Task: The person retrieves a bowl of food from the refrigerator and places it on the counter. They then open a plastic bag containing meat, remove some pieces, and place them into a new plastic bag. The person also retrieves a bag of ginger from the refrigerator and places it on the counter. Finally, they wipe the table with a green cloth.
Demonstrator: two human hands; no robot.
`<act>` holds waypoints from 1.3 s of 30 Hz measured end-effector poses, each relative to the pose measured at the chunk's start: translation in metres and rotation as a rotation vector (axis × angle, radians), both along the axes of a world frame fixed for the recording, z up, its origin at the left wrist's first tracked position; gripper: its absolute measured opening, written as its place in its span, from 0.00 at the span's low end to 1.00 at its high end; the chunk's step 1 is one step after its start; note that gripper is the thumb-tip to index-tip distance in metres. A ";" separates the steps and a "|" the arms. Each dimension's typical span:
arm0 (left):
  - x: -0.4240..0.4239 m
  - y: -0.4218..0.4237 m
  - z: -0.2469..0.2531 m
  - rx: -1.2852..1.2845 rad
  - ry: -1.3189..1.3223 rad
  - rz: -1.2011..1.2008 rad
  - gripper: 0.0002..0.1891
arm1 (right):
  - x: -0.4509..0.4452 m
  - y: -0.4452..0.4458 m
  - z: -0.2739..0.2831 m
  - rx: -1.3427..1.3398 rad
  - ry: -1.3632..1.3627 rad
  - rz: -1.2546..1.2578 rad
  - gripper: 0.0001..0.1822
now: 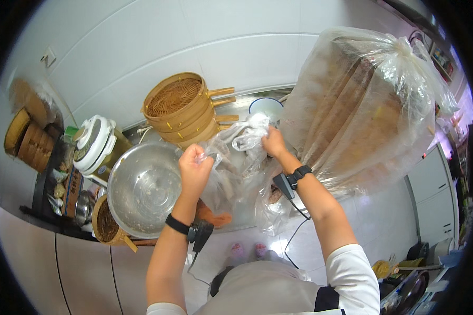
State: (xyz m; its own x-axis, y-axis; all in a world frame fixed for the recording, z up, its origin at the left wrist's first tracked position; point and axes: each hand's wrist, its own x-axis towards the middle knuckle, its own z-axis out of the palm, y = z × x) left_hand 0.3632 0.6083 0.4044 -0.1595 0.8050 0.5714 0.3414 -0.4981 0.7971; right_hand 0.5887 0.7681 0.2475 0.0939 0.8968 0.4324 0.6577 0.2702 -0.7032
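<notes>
A clear plastic bag (242, 173) spreads between my two hands above the counter. My left hand (196, 168) is clenched on one side of it, right beside the rim of a large stainless steel basin (144, 193). Bunched, whitish plastic is gripped by my right hand (275, 142) at the bag's other side. The bag's contents are hard to make out through the film. Below my left hand, an orange-brown cloth-like thing (216, 217) lies at the counter's front edge. Both wrists carry black straps with small devices and cables.
Stacked bamboo steamers (181, 108) stand against the wall, handles pointing right. Beside them sits a blue-rimmed white bowl (266, 106). A huge tied plastic bag (358, 114) with brown contents fills the right. An electric pressure cooker (96, 147) and a handled bamboo steamer (107, 220) are at left.
</notes>
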 end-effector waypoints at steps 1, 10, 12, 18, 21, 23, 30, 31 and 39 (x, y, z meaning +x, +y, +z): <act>0.001 0.012 -0.005 -0.007 0.009 0.003 0.08 | 0.003 -0.006 0.007 0.023 -0.094 -0.048 0.14; -0.005 0.091 -0.075 -0.235 0.235 0.019 0.07 | 0.027 -0.084 0.114 -0.194 -0.319 -0.056 0.12; -0.013 0.098 -0.099 -0.288 0.315 0.075 0.08 | 0.023 -0.094 0.131 -0.226 -0.242 -0.025 0.15; -0.027 0.085 -0.088 -0.493 0.533 -0.061 0.14 | 0.012 -0.088 0.137 -0.482 0.526 0.082 0.21; -0.024 0.065 -0.068 -0.371 0.603 -0.021 0.19 | 0.013 -0.093 0.136 -0.461 0.596 0.053 0.21; -0.017 0.051 -0.056 -0.256 0.705 -0.016 0.23 | 0.020 -0.094 0.125 -0.436 0.659 0.036 0.21; 0.018 0.032 -0.065 -0.209 0.371 -0.249 0.36 | 0.021 -0.123 0.117 -0.318 0.209 0.265 0.15; 0.026 0.028 -0.064 -0.256 0.248 -0.302 0.36 | 0.019 -0.127 0.118 -0.228 0.118 0.382 0.14; 0.018 0.026 -0.080 -0.562 0.442 -0.374 0.15 | 0.040 -0.143 0.118 -0.323 0.116 0.332 0.13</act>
